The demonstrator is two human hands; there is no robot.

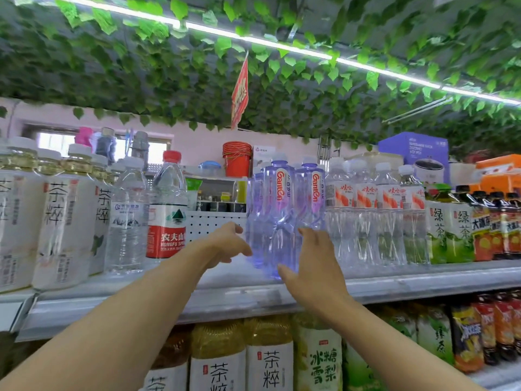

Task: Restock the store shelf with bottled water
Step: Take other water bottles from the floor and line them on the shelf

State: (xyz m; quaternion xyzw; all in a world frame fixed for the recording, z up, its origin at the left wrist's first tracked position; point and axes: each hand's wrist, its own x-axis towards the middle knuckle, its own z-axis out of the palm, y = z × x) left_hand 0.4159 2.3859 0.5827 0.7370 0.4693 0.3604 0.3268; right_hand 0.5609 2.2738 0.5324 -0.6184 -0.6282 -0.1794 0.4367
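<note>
Reaching toward purple Ganten water bottles (279,218) near shelf (423,280) front edge; left hand (225,244) and right hand (313,261) flanking them, grip open, holding nothing.

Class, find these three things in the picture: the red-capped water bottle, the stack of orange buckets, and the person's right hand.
red-capped water bottle (167,213): head view, on its label.
stack of orange buckets (236,162): head view, on the front wall.
right hand (315,266): head view, on the back of the hand.
</note>
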